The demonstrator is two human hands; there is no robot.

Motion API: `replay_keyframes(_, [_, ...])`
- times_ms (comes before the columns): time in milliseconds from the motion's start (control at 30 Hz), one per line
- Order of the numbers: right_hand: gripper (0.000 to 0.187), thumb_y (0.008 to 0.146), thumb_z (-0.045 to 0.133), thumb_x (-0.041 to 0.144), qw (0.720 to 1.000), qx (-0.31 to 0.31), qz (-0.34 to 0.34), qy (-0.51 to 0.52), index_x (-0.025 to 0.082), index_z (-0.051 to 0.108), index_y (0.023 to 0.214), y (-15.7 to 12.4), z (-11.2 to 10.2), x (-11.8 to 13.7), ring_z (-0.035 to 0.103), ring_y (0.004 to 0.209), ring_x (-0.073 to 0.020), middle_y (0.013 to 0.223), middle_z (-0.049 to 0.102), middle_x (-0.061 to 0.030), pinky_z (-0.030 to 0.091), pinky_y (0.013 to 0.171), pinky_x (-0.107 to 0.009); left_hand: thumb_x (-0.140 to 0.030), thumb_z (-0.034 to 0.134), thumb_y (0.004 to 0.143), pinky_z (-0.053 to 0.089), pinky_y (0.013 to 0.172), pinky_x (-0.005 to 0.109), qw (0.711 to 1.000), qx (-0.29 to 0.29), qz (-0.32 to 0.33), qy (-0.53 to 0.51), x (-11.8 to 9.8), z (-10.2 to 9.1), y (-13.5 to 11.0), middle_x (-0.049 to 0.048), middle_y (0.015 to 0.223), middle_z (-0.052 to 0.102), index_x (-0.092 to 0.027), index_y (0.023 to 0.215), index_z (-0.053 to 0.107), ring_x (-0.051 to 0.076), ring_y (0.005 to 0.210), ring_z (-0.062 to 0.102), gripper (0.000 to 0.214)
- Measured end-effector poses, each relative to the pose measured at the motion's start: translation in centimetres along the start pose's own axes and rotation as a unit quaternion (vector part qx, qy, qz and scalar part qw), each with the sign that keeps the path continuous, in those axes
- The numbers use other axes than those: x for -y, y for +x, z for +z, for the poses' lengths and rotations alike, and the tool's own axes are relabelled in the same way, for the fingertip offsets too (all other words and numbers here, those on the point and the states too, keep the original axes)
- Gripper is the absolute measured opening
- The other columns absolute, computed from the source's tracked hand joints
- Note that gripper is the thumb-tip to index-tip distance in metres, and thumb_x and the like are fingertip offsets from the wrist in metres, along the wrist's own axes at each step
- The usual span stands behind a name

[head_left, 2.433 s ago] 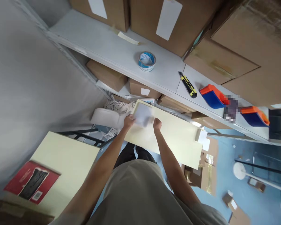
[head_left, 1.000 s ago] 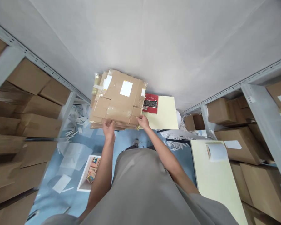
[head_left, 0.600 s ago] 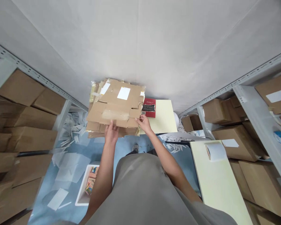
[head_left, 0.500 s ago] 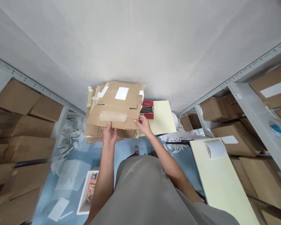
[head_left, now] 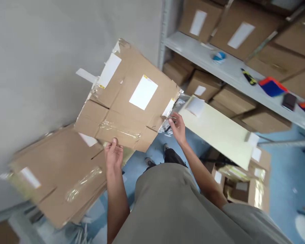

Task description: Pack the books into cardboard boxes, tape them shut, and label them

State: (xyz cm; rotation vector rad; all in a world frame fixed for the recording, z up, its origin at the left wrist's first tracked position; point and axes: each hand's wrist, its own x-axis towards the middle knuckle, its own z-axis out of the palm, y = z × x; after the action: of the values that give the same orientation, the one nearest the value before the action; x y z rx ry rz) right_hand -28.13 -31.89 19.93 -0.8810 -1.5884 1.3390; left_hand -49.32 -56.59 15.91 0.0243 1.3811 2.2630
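A flattened cardboard box (head_left: 125, 101) with white labels and clear tape is raised and tilted in front of me. My left hand (head_left: 113, 152) grips its lower edge, thumb on top and fingers underneath. At the right edge, the curled fingers of my right hand (head_left: 178, 127) pinch the cardboard near a white label; the exact contact is slightly blurred. Below and to the left lies a stack of other flattened cardboard boxes (head_left: 58, 159), with tape strips and labels on the top one.
On the right stands a shelf (head_left: 193, 51) packed with cardboard boxes, a blue tape roll (head_left: 219, 57) and a yellow-black cutter (head_left: 248, 77). A pale yellow table (head_left: 218, 132) stands before it. An open carton (head_left: 251, 195) sits on the blue floor at the lower right.
The flattened box has been lifted off the stack and carried right and turned, with my hands on it. My view has swung right, bringing more of the shelf into sight.
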Motion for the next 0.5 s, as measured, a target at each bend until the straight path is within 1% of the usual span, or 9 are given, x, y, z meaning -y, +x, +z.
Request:
replay_keyframes(100, [0.04, 0.098, 0.072, 0.059, 0.994, -0.087, -0.028, -0.06, 0.026, 0.076, 0.12, -0.1, -7.5, 0.3, 0.067, 0.109, -0.023, 0.121, 0.071, -0.0091, 0.059, 0.088, -0.035, -0.043, 0.096, 0.077, 0.062, 0.104, 0.031, 0.994, 0.094, -0.052, 0.034, 2.9, 6.9, 0.3, -0.0003, 0.116, 0.082, -0.03, 0.103, 0.075, 0.018, 0.118, 0.076, 0.035])
replay_keyframes(167, [0.035, 0.1, 0.07, 0.058, 0.987, -0.12, -0.04, -0.104, 0.026, 0.081, 0.111, -1.1, -11.9, 0.1, 0.067, 0.107, -0.0232, 0.112, 0.071, -0.0081, 0.058, 0.088, -0.036, -0.043, 0.096, 0.076, 0.061, 0.108, 0.034, 0.986, 0.136, -0.081, 0.049, 5.1, 11.4, 0.1, 0.0016, 0.118, 0.082, -0.029, 0.103, 0.076, 0.021, 0.121, 0.075, 0.036])
replay_keyframes(233, [0.033, 0.102, 0.069, 0.055, 0.978, -0.138, -0.044, -0.147, 0.028, 0.084, 0.114, -2.2, -15.8, -0.6, 0.066, 0.105, -0.0236, 0.108, 0.07, -0.0077, 0.058, 0.091, -0.038, -0.042, 0.098, 0.074, 0.063, 0.105, 0.035, 0.978, 0.169, -0.109, 0.058, 7.6, 15.8, -0.4, 0.002, 0.113, 0.083, -0.028, 0.102, 0.077, 0.022, 0.118, 0.077, 0.038])
replay_keyframes(300, [0.033, 0.103, 0.068, 0.051, 0.969, -0.151, -0.041, -0.193, 0.029, 0.083, 0.123, -3.0, -19.3, -1.7, 0.066, 0.107, -0.0248, 0.109, 0.069, -0.0084, 0.057, 0.096, -0.042, -0.043, 0.099, 0.073, 0.064, 0.102, 0.034, 0.967, 0.206, -0.137, 0.066, 10.3, 20.1, -1.2, 0.0024, 0.111, 0.083, -0.027, 0.104, 0.077, 0.022, 0.115, 0.078, 0.041])
replay_keyframes(367, [0.036, 0.105, 0.065, 0.05, 0.956, -0.163, -0.025, -0.243, 0.03, 0.081, 0.131, -3.2, -22.9, -3.2, 0.066, 0.109, -0.0268, 0.112, 0.069, -0.0097, 0.056, 0.1, -0.046, -0.043, 0.1, 0.072, 0.063, 0.102, 0.033, 0.953, 0.243, -0.163, 0.075, 13.3, 24.4, -2.1, 0.0035, 0.112, 0.083, -0.026, 0.105, 0.077, 0.022, 0.115, 0.077, 0.043])
replay_keyframes(433, [0.037, 0.106, 0.061, 0.049, 0.946, -0.172, 0.002, -0.275, 0.029, 0.082, 0.129, -2.5, -27.0, -4.7, 0.066, 0.108, -0.0285, 0.111, 0.069, -0.0108, 0.058, 0.097, -0.048, -0.043, 0.101, 0.071, 0.061, 0.104, 0.033, 0.939, 0.274, -0.188, 0.091, 16.5, 28.7, -3.1, 0.0049, 0.115, 0.083, -0.024, 0.105, 0.077, 0.021, 0.117, 0.077, 0.045])
replay_keyframes(500, [0.036, 0.106, 0.059, 0.051, 0.942, -0.19, 0.03, -0.275, 0.027, 0.084, 0.119, -1.3, -32.0, -6.1, 0.068, 0.107, -0.0287, 0.112, 0.071, -0.0119, 0.061, 0.088, -0.044, -0.044, 0.101, 0.07, 0.059, 0.107, 0.034, 0.924, 0.301, -0.206, 0.116, 19.9, 32.9, -3.8, 0.0056, 0.116, 0.083, -0.024, 0.104, 0.077, 0.021, 0.118, 0.076, 0.046])
